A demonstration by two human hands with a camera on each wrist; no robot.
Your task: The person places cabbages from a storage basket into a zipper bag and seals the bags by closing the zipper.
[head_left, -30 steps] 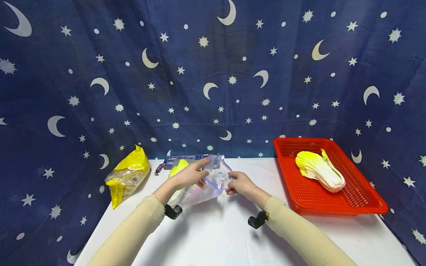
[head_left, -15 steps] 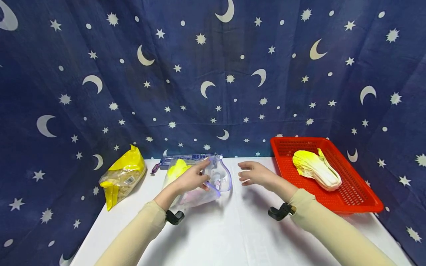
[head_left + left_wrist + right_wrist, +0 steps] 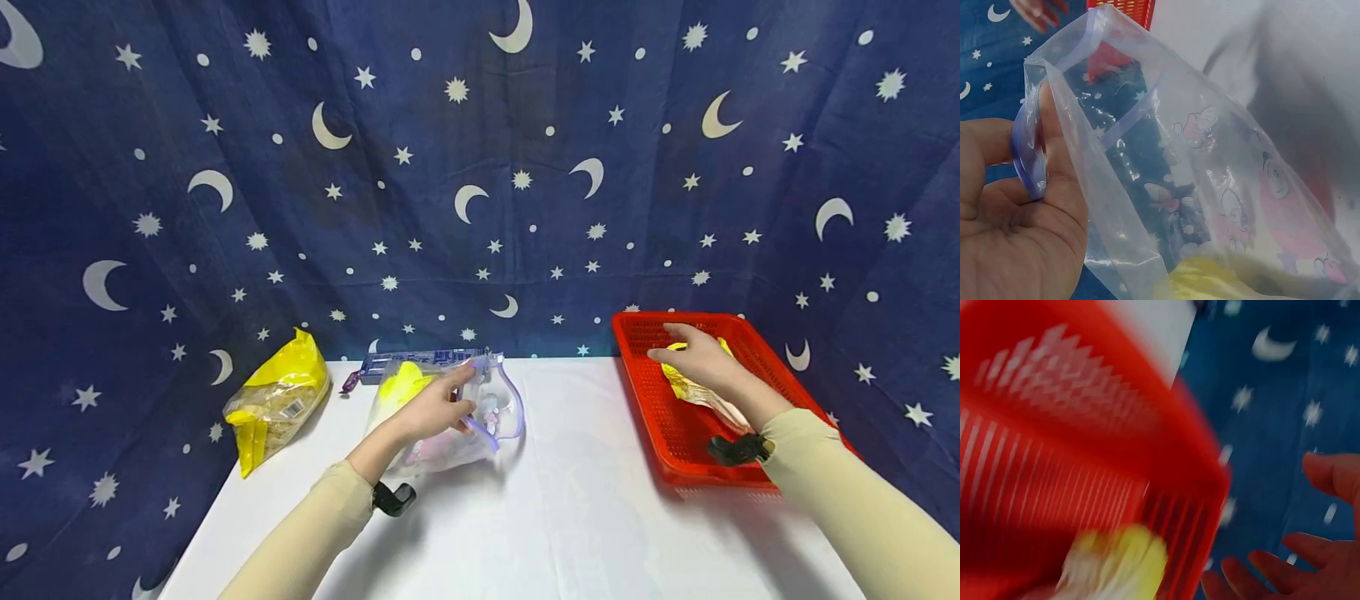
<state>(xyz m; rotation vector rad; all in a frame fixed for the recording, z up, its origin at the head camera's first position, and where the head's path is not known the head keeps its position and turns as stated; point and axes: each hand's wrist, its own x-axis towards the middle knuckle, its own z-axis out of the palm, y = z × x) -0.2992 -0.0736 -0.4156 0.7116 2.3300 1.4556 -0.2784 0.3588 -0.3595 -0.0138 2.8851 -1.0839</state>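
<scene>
Bag – glossy plast., basket – smooth plast.

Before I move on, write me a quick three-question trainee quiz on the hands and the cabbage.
1. True or false: the left hand holds the zip bag at its open mouth.
2. Where does the napa cabbage below the right hand lie? A) on the blue box; B) in the red basket; C) on the white tablecloth.
3. Does the right hand hold anything?

Key: 1. True. 2. B. 3. No, its fingers are spread.
</scene>
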